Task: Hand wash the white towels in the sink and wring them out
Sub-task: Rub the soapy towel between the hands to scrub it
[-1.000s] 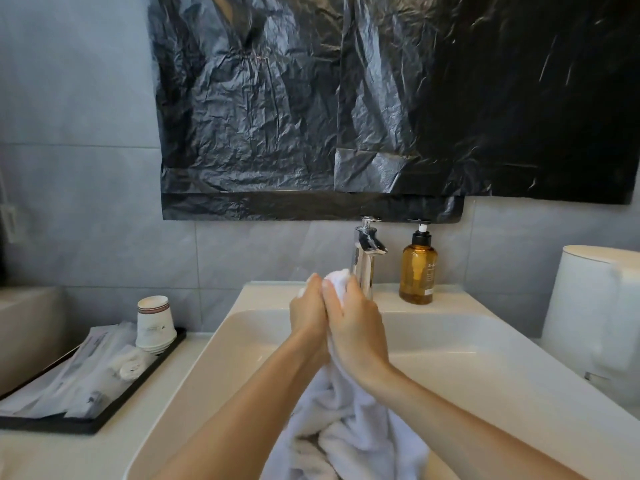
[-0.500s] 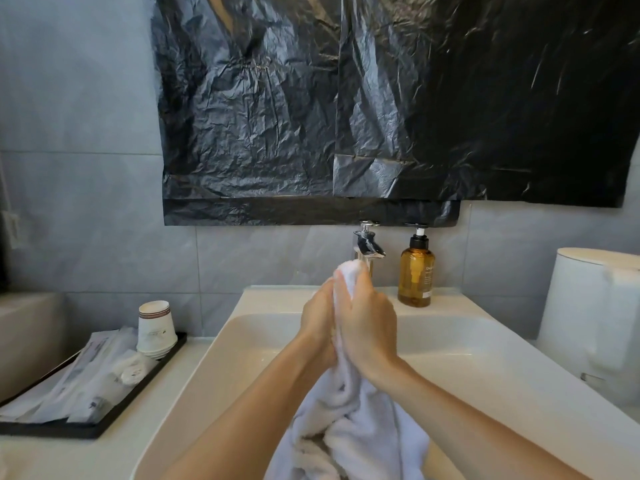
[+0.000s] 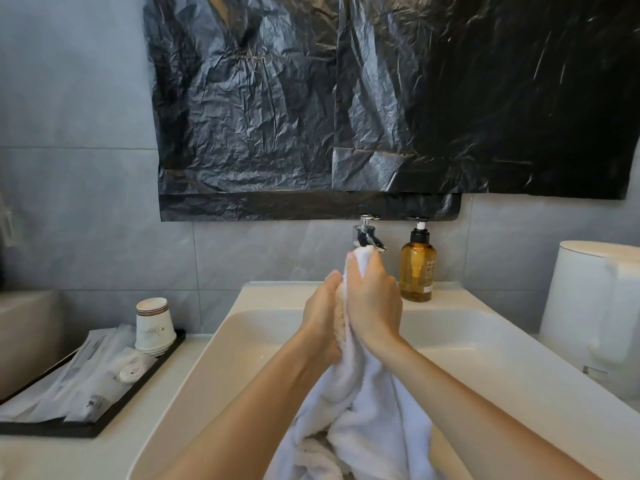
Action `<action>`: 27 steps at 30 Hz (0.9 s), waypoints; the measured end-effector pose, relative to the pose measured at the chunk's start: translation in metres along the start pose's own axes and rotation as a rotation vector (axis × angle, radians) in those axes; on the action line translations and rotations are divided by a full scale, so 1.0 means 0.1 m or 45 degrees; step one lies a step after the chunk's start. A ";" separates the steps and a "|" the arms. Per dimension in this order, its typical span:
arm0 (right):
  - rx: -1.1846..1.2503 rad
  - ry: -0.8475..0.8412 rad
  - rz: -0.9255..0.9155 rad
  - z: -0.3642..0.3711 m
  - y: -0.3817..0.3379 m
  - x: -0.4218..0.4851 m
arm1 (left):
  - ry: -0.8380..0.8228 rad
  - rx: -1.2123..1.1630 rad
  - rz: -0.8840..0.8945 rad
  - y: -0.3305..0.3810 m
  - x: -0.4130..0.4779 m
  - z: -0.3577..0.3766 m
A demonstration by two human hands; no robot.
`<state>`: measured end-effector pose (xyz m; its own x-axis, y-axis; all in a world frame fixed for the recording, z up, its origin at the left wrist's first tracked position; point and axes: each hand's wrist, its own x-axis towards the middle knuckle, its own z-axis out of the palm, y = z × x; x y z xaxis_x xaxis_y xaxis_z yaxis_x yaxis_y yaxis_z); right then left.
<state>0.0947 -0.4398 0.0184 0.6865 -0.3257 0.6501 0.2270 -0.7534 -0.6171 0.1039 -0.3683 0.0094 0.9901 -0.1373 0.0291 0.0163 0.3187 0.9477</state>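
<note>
Black plastic sheet (image 3: 381, 98) covers most of the far tiled wall, upper view. White sink (image 3: 502, 344) fills near centre. No water visibly running.

White towel (image 3: 367, 410) hangs from both hands down into the basin, near centre. Its lower part is bunched at the near edge of view. Its top end pokes out above the upper fist, just in front of the tap. Whether a second towel lies under the heap: cannot tell.

White lidded container (image 3: 595, 306) is far right, beside the sink. Black tray (image 3: 104, 431) sits on the left counter with wrapped sachets and stacked paper cups (image 3: 154, 323).

Right hand (image 3: 375, 303) is the higher one, fingers curled tight round the towel's upper section. Left hand (image 3: 322, 320) grips the same bunch just below and to the left, touching the right hand. Both grips are fully closed on cloth.

Amber pump bottle (image 3: 417, 271) stands on the far ledge, right of the chrome tap (image 3: 365, 235).

Step, my read: rubbing or wringing the top section, task early to mid.

To do it well:
- Keep the fists close together and twist them in opposite directions.
- Work down the length section by section.
- Hold the bunch over the basin so drips land inside.
- The wet weight below will pull, so regrip lower rather than stretching.
- Keep clear of the tap spout and bottle just beyond the knuckles.
</note>
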 end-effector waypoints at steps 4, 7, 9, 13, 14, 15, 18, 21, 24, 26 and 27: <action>-0.077 -0.085 -0.203 0.01 -0.03 -0.25 | 0.141 0.000 0.063 0.01 0.05 -0.04; -0.022 -0.077 -0.136 0.09 -0.05 -0.19 | 0.184 -0.032 0.094 0.04 0.04 -0.04; 0.131 -0.025 0.100 0.04 -0.03 -0.04 | 0.173 -0.006 0.075 0.05 -0.03 0.02; 0.070 -0.056 -0.100 0.03 -0.05 -0.28 | 0.243 0.033 0.175 0.09 -0.05 0.03; 0.058 -0.079 -0.161 0.05 -0.08 -0.33 | 0.274 0.038 0.205 0.11 -0.04 0.00; 0.090 -0.091 -0.160 0.08 -0.09 -0.31 | 0.296 0.046 0.229 0.13 -0.04 -0.01; 0.377 -0.075 0.166 0.09 -0.05 -0.03 | 0.222 0.043 0.192 0.14 -0.09 0.05; 0.377 0.020 0.209 0.04 0.00 -0.11 | 0.182 0.098 0.201 0.13 -0.12 0.10; 0.230 -0.065 -0.107 0.10 -0.06 -0.33 | 0.330 0.123 0.275 0.18 -0.06 0.01; 0.250 -0.079 -0.108 0.14 -0.06 -0.23 | 0.323 0.106 0.253 0.17 -0.07 -0.01; 0.271 -0.061 -0.020 0.15 -0.02 -0.14 | 0.279 0.078 0.213 0.14 -0.08 0.01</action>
<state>0.0947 -0.4253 0.0041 0.7125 -0.2836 0.6418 0.3754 -0.6187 -0.6901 0.0956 -0.3630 0.0230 0.9849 0.1210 0.1240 -0.1521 0.2613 0.9532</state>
